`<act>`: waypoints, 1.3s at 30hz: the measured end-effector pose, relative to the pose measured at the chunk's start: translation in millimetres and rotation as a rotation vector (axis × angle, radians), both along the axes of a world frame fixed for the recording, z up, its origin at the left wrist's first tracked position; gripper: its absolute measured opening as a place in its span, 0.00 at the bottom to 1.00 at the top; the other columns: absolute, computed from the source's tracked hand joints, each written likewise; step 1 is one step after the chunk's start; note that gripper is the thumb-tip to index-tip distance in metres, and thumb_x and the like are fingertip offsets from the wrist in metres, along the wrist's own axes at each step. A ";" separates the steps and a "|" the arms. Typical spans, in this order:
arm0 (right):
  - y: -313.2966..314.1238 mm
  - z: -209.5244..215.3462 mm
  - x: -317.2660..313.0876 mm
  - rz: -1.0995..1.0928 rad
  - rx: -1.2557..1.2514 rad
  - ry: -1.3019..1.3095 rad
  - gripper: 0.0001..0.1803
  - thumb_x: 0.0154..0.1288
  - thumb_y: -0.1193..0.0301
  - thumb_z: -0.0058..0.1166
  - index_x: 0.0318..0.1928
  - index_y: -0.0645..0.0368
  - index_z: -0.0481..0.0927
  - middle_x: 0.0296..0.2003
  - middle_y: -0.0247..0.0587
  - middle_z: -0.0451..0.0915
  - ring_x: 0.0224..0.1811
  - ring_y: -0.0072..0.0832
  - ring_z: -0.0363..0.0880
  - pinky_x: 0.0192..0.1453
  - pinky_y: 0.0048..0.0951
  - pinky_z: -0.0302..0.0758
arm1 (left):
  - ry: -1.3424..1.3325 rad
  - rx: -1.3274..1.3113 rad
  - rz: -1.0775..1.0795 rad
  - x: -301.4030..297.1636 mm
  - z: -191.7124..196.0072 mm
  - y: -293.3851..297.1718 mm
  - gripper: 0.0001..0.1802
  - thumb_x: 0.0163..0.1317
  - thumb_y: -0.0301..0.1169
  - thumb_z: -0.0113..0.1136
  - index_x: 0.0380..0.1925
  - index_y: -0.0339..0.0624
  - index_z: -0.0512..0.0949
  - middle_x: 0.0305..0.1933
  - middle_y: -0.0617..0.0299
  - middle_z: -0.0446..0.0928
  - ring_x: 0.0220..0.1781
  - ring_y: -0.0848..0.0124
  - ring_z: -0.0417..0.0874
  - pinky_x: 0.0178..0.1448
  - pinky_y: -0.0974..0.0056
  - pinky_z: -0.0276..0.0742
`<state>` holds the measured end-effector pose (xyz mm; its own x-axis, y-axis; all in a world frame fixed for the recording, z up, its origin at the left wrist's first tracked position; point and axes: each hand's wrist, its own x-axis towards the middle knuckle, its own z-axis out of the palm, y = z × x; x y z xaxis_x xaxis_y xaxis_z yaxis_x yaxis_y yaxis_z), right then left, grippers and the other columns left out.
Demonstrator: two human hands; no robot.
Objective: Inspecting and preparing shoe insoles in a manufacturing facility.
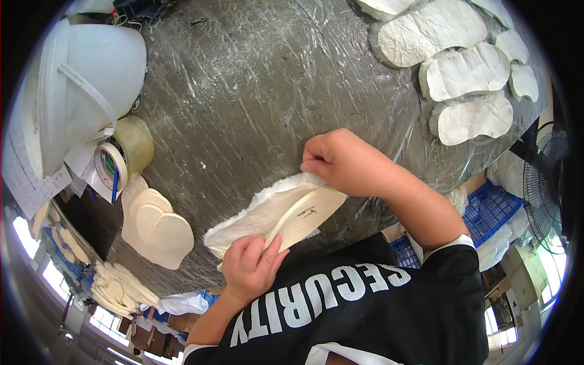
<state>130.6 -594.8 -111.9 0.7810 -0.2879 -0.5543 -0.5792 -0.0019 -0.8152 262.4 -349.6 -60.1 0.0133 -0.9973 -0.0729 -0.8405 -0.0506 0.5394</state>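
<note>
Left hand (pixel 248 267) pinching insole (pixel 307 218), right hand (pixel 340 161) closed on fleece (pixel 255 219) beneath. Pressing together, half joined. Finished pieces (pixel 465 73) beyond, blanks (pixel 155 228) left of insole waiting.

Grey worktable w/ crinkled clear plastic film (pixel 255 91). Black floor fan (pixel 544 182) and blue plastic crates (pixel 490 210) by table's right edge. Bright daylit windows (pixel 24 237) at lower left.

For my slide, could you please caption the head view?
Both hands, left hand and right hand, press a beige insole onto white fleece lining at a plastic-covered table.
</note>
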 end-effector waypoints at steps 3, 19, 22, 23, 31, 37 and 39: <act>-0.7 1.4 -0.2 -0.015 -0.019 -0.005 0.08 0.62 0.72 0.57 0.32 0.66 0.79 0.22 0.51 0.77 0.23 0.34 0.74 0.32 0.35 0.72 | -0.032 -0.047 -0.017 1.0 0.1 -4.1 0.27 0.41 0.33 0.77 0.45 0.39 0.81 0.44 0.57 0.71 0.40 0.56 0.74 0.40 0.57 0.74; -1.2 10.9 -21.1 -0.035 0.103 -0.032 0.28 0.48 0.77 0.71 0.51 0.64 0.75 0.32 0.39 0.80 0.28 0.23 0.73 0.34 0.26 0.71 | 0.057 0.185 0.075 11.9 5.8 -24.2 0.28 0.42 0.37 0.75 0.46 0.43 0.81 0.47 0.56 0.72 0.44 0.57 0.76 0.43 0.56 0.76; 1.6 16.2 -21.0 -0.056 0.049 -0.029 0.23 0.53 0.75 0.68 0.50 0.65 0.75 0.31 0.43 0.81 0.27 0.28 0.76 0.33 0.29 0.72 | 0.068 0.216 0.085 12.5 5.7 -26.5 0.27 0.42 0.36 0.75 0.46 0.43 0.82 0.47 0.56 0.73 0.44 0.57 0.77 0.43 0.56 0.76; 2.1 14.0 -21.1 -0.055 0.052 -0.029 0.23 0.53 0.75 0.68 0.50 0.65 0.75 0.31 0.43 0.81 0.27 0.28 0.76 0.33 0.29 0.72 | 0.055 0.202 0.055 12.6 5.6 -26.3 0.27 0.42 0.35 0.75 0.46 0.43 0.82 0.47 0.57 0.73 0.44 0.58 0.77 0.43 0.56 0.76; -3.2 2.8 -4.9 0.115 -0.084 -0.101 0.10 0.58 0.72 0.60 0.37 0.66 0.80 0.26 0.50 0.81 0.29 0.45 0.80 0.34 0.38 0.75 | 0.005 0.097 0.004 7.1 4.2 -22.1 0.25 0.41 0.30 0.76 0.44 0.44 0.83 0.48 0.61 0.74 0.45 0.56 0.75 0.45 0.56 0.76; 2.2 4.0 2.3 0.239 -0.255 -0.022 0.05 0.55 0.74 0.58 0.29 0.64 0.80 0.28 0.52 0.81 0.35 0.49 0.80 0.40 0.42 0.76 | -0.034 0.054 -0.024 6.0 4.4 -19.6 0.24 0.40 0.30 0.77 0.42 0.44 0.83 0.49 0.61 0.74 0.44 0.57 0.74 0.44 0.58 0.75; 6.6 0.3 -0.5 0.206 -0.295 -0.052 0.06 0.56 0.74 0.58 0.28 0.64 0.80 0.28 0.52 0.80 0.35 0.50 0.80 0.41 0.43 0.76 | 0.046 0.119 -0.022 8.5 5.8 -21.3 0.32 0.40 0.32 0.77 0.50 0.42 0.79 0.49 0.57 0.74 0.42 0.56 0.75 0.44 0.58 0.76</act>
<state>130.1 -588.2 -111.5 0.8640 -0.2633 -0.4292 -0.5004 -0.3534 -0.7904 270.9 -370.9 -54.3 -0.0148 -0.9815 -0.1909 -0.8169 -0.0983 0.5683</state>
